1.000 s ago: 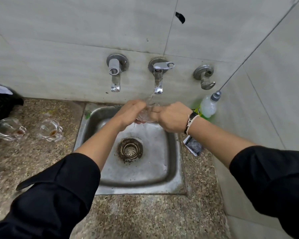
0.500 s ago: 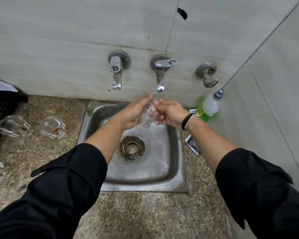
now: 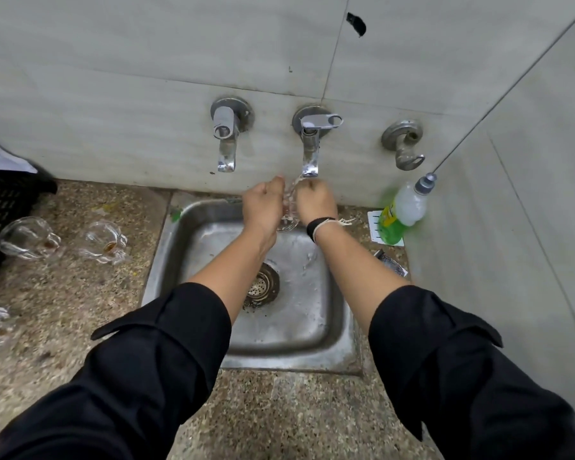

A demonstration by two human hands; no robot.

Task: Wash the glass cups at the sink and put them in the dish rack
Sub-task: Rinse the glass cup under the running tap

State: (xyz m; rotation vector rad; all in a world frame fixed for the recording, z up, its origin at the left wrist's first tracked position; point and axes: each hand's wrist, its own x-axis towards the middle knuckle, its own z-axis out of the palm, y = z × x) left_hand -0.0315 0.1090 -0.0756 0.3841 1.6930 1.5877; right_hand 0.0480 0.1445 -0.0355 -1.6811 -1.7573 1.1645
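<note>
Gripping glass cup (image 3: 288,207) — blurred, hands (image 3: 263,207) covering

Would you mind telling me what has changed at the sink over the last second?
Both hands, left hand and right hand, raised the glass cup closer to the running tap, still holding it between them. The two dirty cups on the counter and the soap bottle stayed put.
</note>
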